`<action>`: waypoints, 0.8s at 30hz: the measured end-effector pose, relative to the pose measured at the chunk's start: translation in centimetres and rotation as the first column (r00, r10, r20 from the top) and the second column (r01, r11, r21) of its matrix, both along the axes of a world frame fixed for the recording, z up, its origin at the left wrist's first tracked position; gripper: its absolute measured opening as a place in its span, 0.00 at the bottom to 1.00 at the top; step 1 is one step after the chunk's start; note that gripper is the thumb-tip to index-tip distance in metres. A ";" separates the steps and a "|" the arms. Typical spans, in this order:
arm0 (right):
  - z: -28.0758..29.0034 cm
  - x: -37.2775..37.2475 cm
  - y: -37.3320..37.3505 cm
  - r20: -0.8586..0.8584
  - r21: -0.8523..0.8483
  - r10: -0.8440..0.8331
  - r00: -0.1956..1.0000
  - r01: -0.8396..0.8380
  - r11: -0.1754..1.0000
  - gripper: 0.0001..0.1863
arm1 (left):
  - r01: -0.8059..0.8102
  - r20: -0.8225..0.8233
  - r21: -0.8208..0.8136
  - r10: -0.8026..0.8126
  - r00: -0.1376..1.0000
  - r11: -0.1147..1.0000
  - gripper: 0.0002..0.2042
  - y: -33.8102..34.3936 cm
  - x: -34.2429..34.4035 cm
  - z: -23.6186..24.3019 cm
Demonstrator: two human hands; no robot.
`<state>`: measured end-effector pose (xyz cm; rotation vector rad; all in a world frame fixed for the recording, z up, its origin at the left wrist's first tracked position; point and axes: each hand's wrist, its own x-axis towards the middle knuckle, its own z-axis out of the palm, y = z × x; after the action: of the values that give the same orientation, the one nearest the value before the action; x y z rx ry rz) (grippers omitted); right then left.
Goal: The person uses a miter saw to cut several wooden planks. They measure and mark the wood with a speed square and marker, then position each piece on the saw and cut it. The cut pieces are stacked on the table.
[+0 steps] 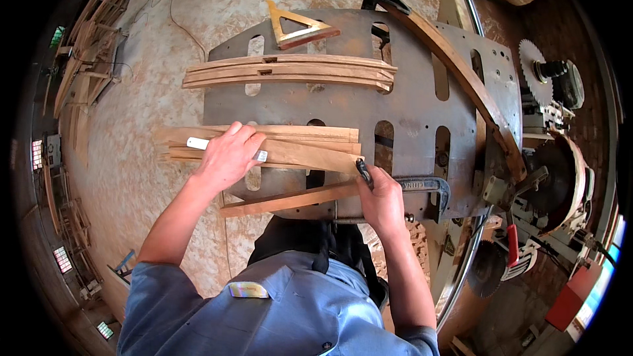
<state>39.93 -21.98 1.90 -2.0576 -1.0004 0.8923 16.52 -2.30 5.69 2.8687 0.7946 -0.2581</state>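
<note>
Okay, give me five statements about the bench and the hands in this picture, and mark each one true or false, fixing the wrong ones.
1. The left hand is over the wooden strips. True.
2. The right hand lies open with nothing in it. False: it grips a small dark tool.
3. The triangular square lies nearer the person than the notched wooden pieces. False: it lies beyond them, toward the table's far edge.
4. A white strip shows on both sides of the left hand. True.
5. The metal tabletop is one unbroken sheet. False: several elongated openings are cut through it.
</note>
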 end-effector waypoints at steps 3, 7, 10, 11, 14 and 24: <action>0.5 -0.1 0.1 -0.027 0.005 -0.012 1.000 0.012 1.000 0.12 | 0.002 0.010 0.017 -0.002 1.000 1.000 0.24 -0.1 -0.2 0.1; 0.6 -0.1 0.1 0.009 -0.010 0.032 0.999 -0.032 0.999 0.11 | 0.018 0.045 0.049 -0.020 0.999 0.999 0.22 -0.1 -0.3 0.5; 1.7 -0.3 0.0 0.030 -0.040 0.056 0.998 -0.055 0.998 0.09 | 0.013 0.065 0.075 -0.018 0.998 0.997 0.17 0.3 0.2 1.6; 1.8 -0.5 0.0 0.022 -0.051 0.063 0.998 -0.062 0.997 0.09 | 0.008 0.069 0.085 -0.014 0.997 0.996 0.15 0.5 0.4 2.0; 1.7 -1.1 -0.1 -0.027 -0.110 0.066 0.997 -0.068 0.992 0.09 | 0.017 0.043 0.094 -0.021 0.999 0.995 0.18 1.9 1.2 1.9; 0.5 -2.2 1.3 0.079 -0.033 0.194 0.978 -0.192 0.981 0.10 | 0.075 -0.046 0.098 -0.071 0.996 0.992 0.16 5.6 4.1 -0.7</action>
<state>37.78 -20.69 2.40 -2.0577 -1.2564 0.9291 20.59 3.27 5.00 2.9990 0.7306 -0.2977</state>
